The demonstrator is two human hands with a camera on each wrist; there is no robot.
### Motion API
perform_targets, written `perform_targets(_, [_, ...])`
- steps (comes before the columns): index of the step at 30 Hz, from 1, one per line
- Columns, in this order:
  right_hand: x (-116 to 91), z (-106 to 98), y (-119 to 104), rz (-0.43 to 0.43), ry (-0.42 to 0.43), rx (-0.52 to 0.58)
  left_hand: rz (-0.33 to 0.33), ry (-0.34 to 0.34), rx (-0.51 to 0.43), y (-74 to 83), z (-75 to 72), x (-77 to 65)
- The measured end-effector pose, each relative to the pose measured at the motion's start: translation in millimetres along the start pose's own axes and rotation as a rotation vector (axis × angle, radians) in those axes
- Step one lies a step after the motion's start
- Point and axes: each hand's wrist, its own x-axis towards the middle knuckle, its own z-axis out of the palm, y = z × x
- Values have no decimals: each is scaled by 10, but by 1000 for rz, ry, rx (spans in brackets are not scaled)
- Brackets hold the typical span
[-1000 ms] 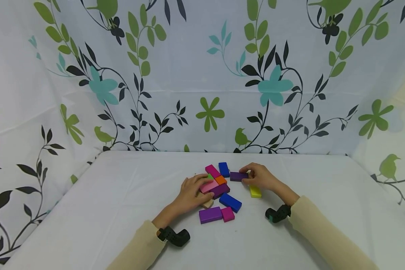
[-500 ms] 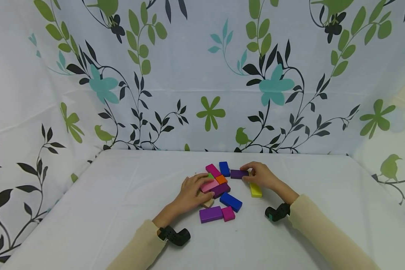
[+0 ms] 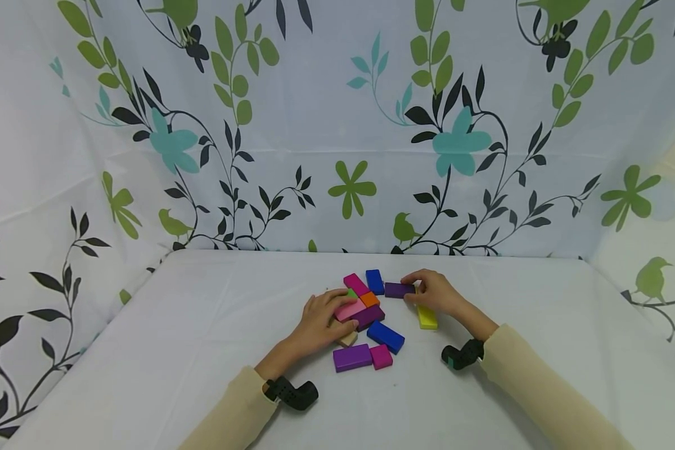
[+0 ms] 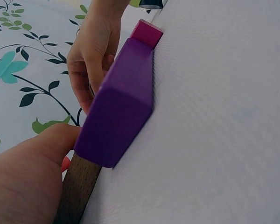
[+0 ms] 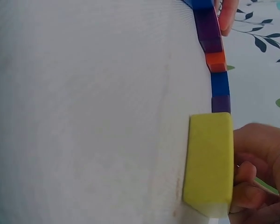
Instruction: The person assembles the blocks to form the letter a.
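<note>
My left hand (image 3: 319, 322) lies over the left side of a cluster of coloured blocks. Its fingertips reach the green block (image 3: 351, 293) and pink block (image 3: 349, 310), while the thumb is at the near end of a magenta-purple block (image 3: 368, 317). A tan wooden block (image 3: 347, 339) shows partly under that hand. With thumb and fingers, my right hand (image 3: 437, 294) pinches the right end of a dark purple block (image 3: 398, 290). Just below this hand lies a yellow block (image 3: 427, 317), which fills the near part of the right wrist view.
A blue block (image 3: 374, 282) stands between the cluster and the dark purple one. Orange (image 3: 369, 300) and magenta (image 3: 355, 284) blocks belong to the cluster. Nearer are another blue block (image 3: 385, 337), a purple block (image 3: 352, 358) and a small magenta block (image 3: 381, 357), on a white-covered table (image 3: 512, 400).
The dark purple block and right hand have shifted very slightly up in the head view, closer to the upper blue block. The left hand stays in place.
</note>
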Motion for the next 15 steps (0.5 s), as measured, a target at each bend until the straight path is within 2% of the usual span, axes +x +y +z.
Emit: perform_targets(15, [-30,-29,-4,-31,-8,49,1,0,19,-13,6,11])
